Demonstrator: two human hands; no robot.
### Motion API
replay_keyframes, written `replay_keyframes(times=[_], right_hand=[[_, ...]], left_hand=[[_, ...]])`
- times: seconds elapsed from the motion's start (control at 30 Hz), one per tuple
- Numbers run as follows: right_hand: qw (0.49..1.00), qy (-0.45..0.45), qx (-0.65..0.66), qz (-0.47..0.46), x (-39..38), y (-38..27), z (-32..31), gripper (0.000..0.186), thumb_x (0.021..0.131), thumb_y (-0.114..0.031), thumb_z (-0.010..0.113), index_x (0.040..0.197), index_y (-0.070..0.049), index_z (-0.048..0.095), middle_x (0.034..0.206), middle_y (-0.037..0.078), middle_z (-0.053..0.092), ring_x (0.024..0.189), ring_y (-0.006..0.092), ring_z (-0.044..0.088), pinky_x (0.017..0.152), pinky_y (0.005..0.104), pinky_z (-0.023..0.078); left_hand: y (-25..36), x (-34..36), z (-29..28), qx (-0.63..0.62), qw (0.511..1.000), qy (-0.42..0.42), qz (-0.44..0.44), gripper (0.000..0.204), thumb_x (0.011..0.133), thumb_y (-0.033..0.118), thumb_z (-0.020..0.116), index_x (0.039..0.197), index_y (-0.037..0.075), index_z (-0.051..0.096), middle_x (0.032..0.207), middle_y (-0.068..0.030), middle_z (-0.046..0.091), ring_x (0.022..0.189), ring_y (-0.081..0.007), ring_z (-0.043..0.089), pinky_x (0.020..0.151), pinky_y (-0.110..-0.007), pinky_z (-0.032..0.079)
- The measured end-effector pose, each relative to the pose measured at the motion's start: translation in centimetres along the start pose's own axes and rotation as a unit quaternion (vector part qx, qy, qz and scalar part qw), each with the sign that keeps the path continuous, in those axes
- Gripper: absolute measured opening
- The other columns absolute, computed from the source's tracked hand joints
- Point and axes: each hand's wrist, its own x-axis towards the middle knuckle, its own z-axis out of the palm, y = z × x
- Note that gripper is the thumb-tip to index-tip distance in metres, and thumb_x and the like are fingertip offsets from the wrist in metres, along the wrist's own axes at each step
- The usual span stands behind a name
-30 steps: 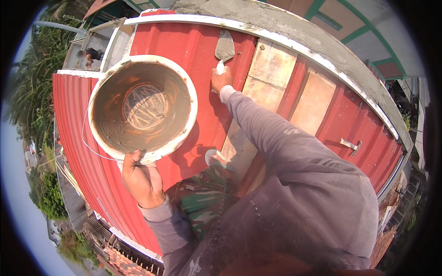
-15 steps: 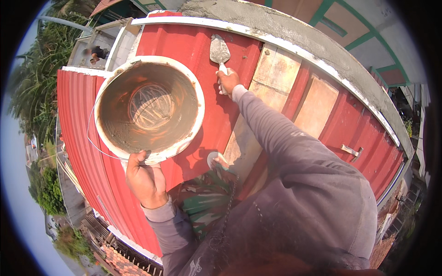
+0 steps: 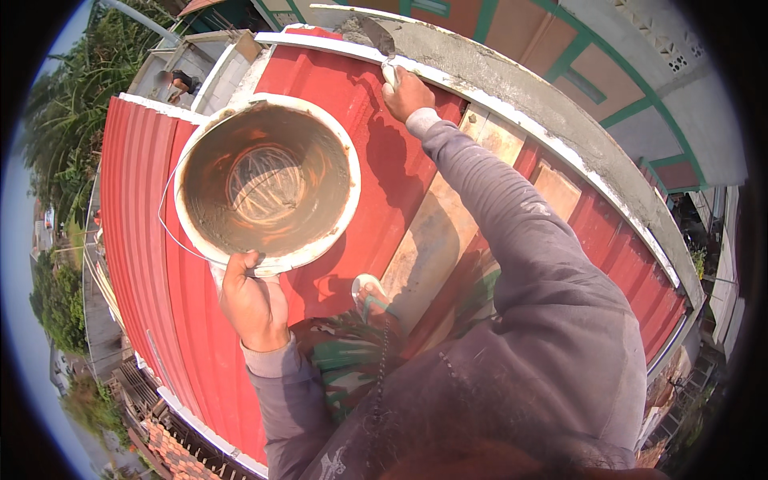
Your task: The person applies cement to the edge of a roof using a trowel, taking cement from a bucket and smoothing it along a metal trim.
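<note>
My left hand [image 3: 254, 304] grips the near rim of a white bucket [image 3: 350, 210], thumb over the edge. The bucket tilts so its inside faces me; wet grey-brown mortar [image 3: 210, 204] smears its wall and bottom. A thin wire handle hangs along its left side. My right hand [image 3: 410, 96] is closed round the pale handle of a trowel [image 3: 379, 38]. The trowel's blade, coated with mortar, is at the mortar-topped wall ledge [image 3: 472, 60] beyond the roof; whether it touches the ledge I cannot tell.
Below me lies a red ribbed metal roof [image 3: 148, 240] with wooden boards [image 3: 428, 232] along it. My sandalled foot [image 3: 370, 294] rests by the boards. White flashing [image 3: 552, 152] borders the ledge. Another person [image 3: 178, 84] crouches at the far left.
My right hand has moved the trowel away from me, from over the red roof to the wall ledge. My left hand still holds the bucket, tilted much as before.
</note>
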Motion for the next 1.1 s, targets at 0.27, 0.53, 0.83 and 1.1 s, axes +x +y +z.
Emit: replay_keyframes(times=[0.27,0.53,0.83,1.1], right_hand=[[0.999,-0.042,-0.004,0.024,-1.1,2.8,-2.6,0.044,0.098,-0.033,0.067,0.130,-0.003,0.063,0.118,0.023,0.077,0.102,0.0400,0.077,0.088,0.0485,0.061],[0.862,-0.092,0.357,0.347,-25.7,7.2,-4.1,0.042,0.101,-0.026,0.062,0.131,0.004,0.058,0.109,0.024,0.071,0.098,0.0341,0.070,0.088,0.0427,0.055],[0.846,-0.006,0.322,0.425,-24.7,9.8,-7.5,0.054,0.101,-0.031,0.064,0.144,0.002,0.056,0.105,0.025,0.074,0.087,0.0365,0.075,0.074,0.0471,0.059],[0.772,-0.078,0.464,0.428,-26.6,8.5,-6.3,0.033,0.105,-0.032,0.063,0.128,-0.008,0.060,0.083,0.007,0.061,0.063,0.0206,0.059,0.052,0.0394,0.049]], left_hand=[[-0.3,-0.2,0.1,0.028,0.999,-0.014,0.018,0.037,0.093,-0.008,0.055,0.130,-0.003,0.058,0.115,-0.0108,0.066,0.109,-0.0269,0.067,0.103,-0.051,0.058],[0.4,0.6,-0.8,0.041,0.998,-0.051,0.013,0.036,0.093,-0.008,0.054,0.128,-0.003,0.058,0.114,-0.0109,0.066,0.107,-0.0273,0.068,0.101,-0.051,0.060],[0.6,1.3,0.3,0.045,0.997,-0.065,0.010,0.035,0.094,-0.007,0.053,0.128,-0.002,0.057,0.114,-0.0103,0.064,0.104,-0.0268,0.068,0.097,-0.050,0.061],[0.4,1.4,-0.1,0.053,0.996,-0.065,0.014,0.042,0.092,-0.008,0.054,0.133,-0.001,0.055,0.118,-0.0111,0.064,0.105,-0.0271,0.068,0.096,-0.050,0.061]])
